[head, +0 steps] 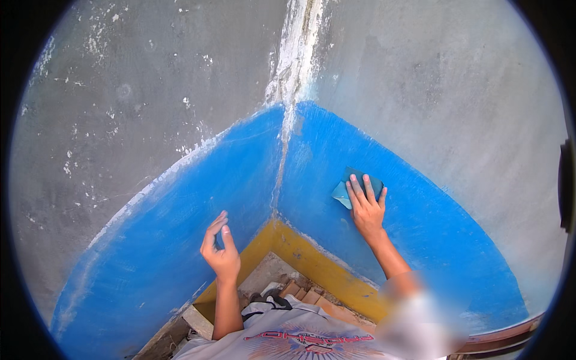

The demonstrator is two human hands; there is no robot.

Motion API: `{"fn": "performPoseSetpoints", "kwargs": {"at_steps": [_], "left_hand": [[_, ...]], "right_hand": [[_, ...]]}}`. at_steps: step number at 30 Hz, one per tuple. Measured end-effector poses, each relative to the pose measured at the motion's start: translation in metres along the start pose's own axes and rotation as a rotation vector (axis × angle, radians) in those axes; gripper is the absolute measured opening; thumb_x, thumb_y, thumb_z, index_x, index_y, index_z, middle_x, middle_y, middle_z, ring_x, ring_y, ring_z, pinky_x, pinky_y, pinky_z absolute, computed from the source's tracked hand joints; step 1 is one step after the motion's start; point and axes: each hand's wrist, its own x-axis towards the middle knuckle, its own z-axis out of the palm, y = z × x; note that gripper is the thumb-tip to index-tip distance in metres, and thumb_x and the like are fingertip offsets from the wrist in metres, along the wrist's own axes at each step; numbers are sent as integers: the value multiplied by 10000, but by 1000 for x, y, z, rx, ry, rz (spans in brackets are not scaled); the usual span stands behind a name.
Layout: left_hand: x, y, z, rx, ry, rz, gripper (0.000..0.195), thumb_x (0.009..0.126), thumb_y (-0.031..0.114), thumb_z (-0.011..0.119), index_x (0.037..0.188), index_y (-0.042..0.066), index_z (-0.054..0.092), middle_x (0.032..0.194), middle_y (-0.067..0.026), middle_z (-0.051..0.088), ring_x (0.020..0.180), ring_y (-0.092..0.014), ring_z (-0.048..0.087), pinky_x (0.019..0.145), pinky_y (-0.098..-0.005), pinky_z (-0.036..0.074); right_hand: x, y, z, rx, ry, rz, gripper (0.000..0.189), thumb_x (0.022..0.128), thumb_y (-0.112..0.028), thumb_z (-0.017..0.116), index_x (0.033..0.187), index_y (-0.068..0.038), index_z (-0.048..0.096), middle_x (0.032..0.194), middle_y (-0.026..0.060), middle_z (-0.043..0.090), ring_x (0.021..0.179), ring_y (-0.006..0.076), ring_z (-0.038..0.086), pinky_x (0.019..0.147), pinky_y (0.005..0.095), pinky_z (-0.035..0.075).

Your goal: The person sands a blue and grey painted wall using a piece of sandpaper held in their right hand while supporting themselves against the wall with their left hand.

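My right hand (368,211) lies flat with its fingers spread over a folded teal sheet of sandpaper (343,194), pressing it against the blue-painted band of the right wall (423,225). A lighter corner of the sheet is bent up on its left side. My left hand (221,252) is raised beside the blue band of the left wall (171,234). Its fingers are half curled, with a gap between thumb and forefinger, and nothing shows in it. Between the two hands runs the wall corner (281,166), its paint chipped along the seam.
Above the blue is bare grey wall (396,67), with white flaking plaster (297,54) up the corner. A yellow skirting band (315,252) runs along the bottom. Terracotta-coloured tiles or bricks (310,297) lie on the floor at the corner. A pale block (198,320) stands at lower left.
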Motion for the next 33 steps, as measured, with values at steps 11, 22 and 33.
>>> {"fn": "performPoseSetpoints", "kwargs": {"at_steps": [11,22,33], "left_hand": [[1,-16,-182,935,701,232,616,917,273,681,1463,109,447,1603,-202,185,1484,-436,62,1130,-669,103],[2,-51,-222,1207,643,314,956,847,605,660,1567,168,207,1618,-227,-34,1467,-481,-94,1046,-764,-49],[8,-38,-213,894,669,329,719,902,299,701,1490,69,356,1608,-200,-28,1480,-411,-94,1146,-653,122]], "right_hand": [[112,-174,25,944,124,836,427,1035,-166,393,1436,-37,464,1549,188,345,1471,410,195,1173,592,23],[164,-288,-20,1316,372,602,486,1053,-192,309,1458,75,350,1552,286,258,1472,414,174,1195,475,179],[115,-315,-15,1406,299,552,527,1036,-188,348,1479,92,286,1557,281,251,1458,425,216,1181,479,216]]}}
